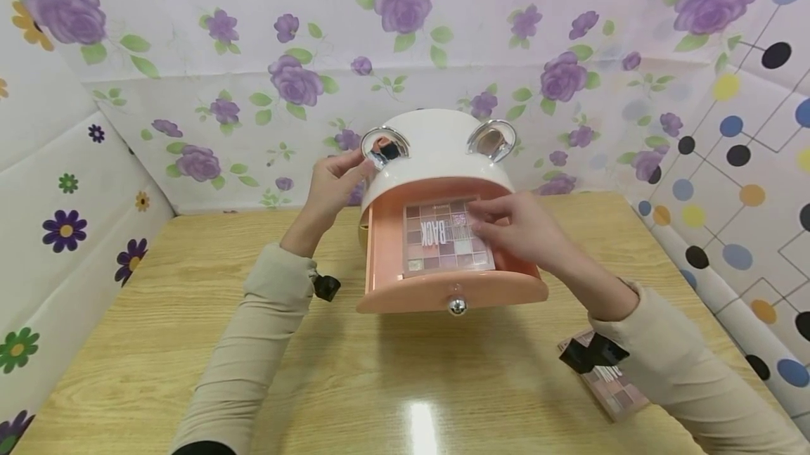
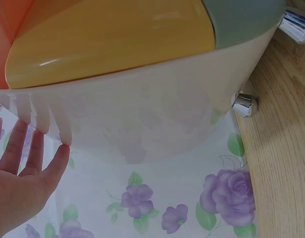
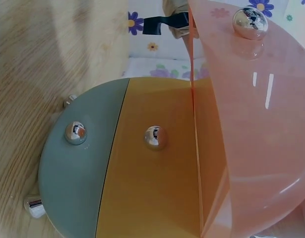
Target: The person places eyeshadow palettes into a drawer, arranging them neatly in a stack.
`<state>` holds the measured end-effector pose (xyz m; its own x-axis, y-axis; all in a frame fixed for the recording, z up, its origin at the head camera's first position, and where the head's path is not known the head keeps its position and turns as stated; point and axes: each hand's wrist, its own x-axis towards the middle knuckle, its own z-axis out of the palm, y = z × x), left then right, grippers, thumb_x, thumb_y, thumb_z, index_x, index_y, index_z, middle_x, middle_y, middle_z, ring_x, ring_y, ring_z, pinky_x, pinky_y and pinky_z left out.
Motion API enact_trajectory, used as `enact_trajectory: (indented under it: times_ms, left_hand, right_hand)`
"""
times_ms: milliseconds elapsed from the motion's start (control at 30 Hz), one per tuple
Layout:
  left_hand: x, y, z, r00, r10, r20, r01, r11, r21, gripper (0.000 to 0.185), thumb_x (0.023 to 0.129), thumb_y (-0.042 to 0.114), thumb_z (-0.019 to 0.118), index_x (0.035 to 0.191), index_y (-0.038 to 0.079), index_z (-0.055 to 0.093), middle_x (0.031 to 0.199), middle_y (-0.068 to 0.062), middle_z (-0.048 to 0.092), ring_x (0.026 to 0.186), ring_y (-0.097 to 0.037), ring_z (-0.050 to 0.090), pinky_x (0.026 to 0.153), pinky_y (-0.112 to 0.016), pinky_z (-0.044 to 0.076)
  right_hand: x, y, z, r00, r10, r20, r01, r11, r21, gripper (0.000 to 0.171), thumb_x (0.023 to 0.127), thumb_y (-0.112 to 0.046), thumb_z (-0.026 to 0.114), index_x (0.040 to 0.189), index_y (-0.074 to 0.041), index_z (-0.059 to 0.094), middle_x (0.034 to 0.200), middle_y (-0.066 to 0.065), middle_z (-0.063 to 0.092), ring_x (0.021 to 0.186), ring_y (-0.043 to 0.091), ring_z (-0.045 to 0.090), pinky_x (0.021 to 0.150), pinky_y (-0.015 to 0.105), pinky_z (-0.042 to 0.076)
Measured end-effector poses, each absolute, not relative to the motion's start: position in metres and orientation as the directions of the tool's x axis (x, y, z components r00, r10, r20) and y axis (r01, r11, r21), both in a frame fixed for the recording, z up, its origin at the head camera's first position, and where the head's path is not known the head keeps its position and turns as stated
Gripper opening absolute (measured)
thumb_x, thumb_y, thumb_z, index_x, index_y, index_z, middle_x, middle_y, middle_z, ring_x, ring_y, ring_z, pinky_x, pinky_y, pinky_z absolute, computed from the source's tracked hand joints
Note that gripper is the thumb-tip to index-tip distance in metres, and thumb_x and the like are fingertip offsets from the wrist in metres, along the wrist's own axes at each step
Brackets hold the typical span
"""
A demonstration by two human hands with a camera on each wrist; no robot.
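Palette number two (image 1: 609,385) lies flat on the desk (image 1: 354,385) at about 4 o'clock from the organiser, partly hidden under the right forearm and not yet touched. Further in, the pink top drawer (image 1: 451,292) of the little white drawer cabinet (image 1: 436,152) stands pulled out toward the person, its silver knob (image 1: 457,306) facing 6 o'clock. An eyeshadow palette (image 1: 446,237) lies flat inside that drawer, and the right hand (image 1: 519,230) rests on its 3 o'clock edge, fingers fairly straight and laid on it rather than clamped round it. So the first palette looks as good as stowed; the second, and closing the drawer, seem to be what is left. At 10 o'clock, the left hand (image 1: 332,184) steadies the cabinet's white side, fingers extended against the shell by the mirrored ear (image 1: 384,148), not curled round anything.
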<state>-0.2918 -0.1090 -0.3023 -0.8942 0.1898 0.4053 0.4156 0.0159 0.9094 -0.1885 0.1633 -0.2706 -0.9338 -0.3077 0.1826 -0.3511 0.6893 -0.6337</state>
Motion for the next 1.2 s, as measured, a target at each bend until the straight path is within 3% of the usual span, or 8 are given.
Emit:
enact_trajectory:
  times_ms: [233,367,467,633,800,1067,1200]
  left_hand:
    - [-0.292,-0.109,-0.303,-0.896,0.190,0.402,0.413,0.022,0.911,0.034,0.089,0.006,0.057,0.120,-0.006,0.053,0.126,-0.019,0.051,0.122,-0.022,0.044,0.102,-0.034,0.035]
    - [-0.292,-0.108,-0.303,-0.896,0.186,0.404,0.415,0.022,0.910,0.034,0.089,0.006,0.057,0.119,-0.007,0.053,0.125,-0.020,0.052,0.122,-0.023,0.044,0.102,-0.034,0.034]
    - [-0.292,-0.108,-0.304,-0.896,0.186,0.404,0.414,0.017,0.910,0.033,0.089,0.005,0.057,0.119,-0.008,0.053,0.125,-0.020,0.052,0.122,-0.023,0.045,0.102,-0.034,0.034]
    - [-0.293,-0.108,-0.304,-0.894,0.186,0.407,0.416,0.016,0.909,0.034,0.089,0.006,0.057,0.119,-0.008,0.053,0.125,-0.020,0.052,0.122,-0.023,0.045,0.101,-0.034,0.035]
    - [-0.293,-0.109,-0.303,-0.888,0.190,0.419,0.427,0.006,0.904,0.034,0.089,0.006,0.057,0.119,-0.008,0.052,0.126,-0.020,0.051,0.121,-0.023,0.046,0.100,-0.034,0.037]
    - [-0.291,-0.108,-0.302,-0.887,0.190,0.421,0.429,0.003,0.903,0.034,0.089,0.005,0.057,0.119,-0.008,0.052,0.126,-0.020,0.051,0.121,-0.024,0.046,0.099,-0.035,0.038]
    - [-0.290,-0.108,-0.302,-0.886,0.191,0.423,0.431,0.004,0.902,0.034,0.089,0.004,0.057,0.120,-0.008,0.052,0.126,-0.020,0.051,0.120,-0.024,0.046,0.098,-0.035,0.039]
  right_hand:
    - [-0.186,0.161,-0.270,-0.928,-0.318,0.193,-0.370,0.735,-0.568,0.034,0.083,-0.010,0.065,0.116,-0.001,0.062,0.103,0.016,0.066,0.085,0.023,0.061,0.071,0.034,0.048]
    - [-0.187,0.163,-0.272,-0.908,-0.352,0.226,-0.418,0.751,-0.511,0.026,0.083,-0.011,0.065,0.107,-0.001,0.067,0.077,0.010,0.064,0.071,0.021,0.060,0.061,0.031,0.047]
    - [-0.186,0.166,-0.274,-0.900,-0.362,0.243,-0.436,0.742,-0.509,0.022,0.082,-0.011,0.065,0.103,-0.002,0.067,0.068,0.004,0.057,0.064,0.018,0.056,0.056,0.027,0.043]
    - [-0.176,0.177,-0.272,-0.910,-0.312,0.273,-0.415,0.694,-0.588,0.032,0.081,-0.007,0.066,0.112,0.002,0.063,0.084,0.011,0.066,0.070,0.019,0.062,0.063,0.032,0.052]
    - [-0.164,0.192,-0.268,-0.898,-0.278,0.342,-0.436,0.665,-0.606,0.032,0.079,-0.005,0.069,0.110,0.005,0.063,0.097,0.017,0.066,0.076,0.023,0.063,0.068,0.035,0.054]
    - [-0.155,0.226,-0.275,-0.825,-0.377,0.421,-0.557,0.667,-0.495,0.034,0.077,-0.008,0.073,0.110,-0.004,0.065,0.085,0.003,0.067,0.070,0.008,0.061,0.057,0.024,0.052]
    - [-0.153,0.246,-0.283,-0.804,-0.439,0.400,-0.591,0.659,-0.465,0.036,0.076,-0.008,0.073,0.110,-0.002,0.064,0.084,0.000,0.067,0.070,0.004,0.060,0.055,0.022,0.052]
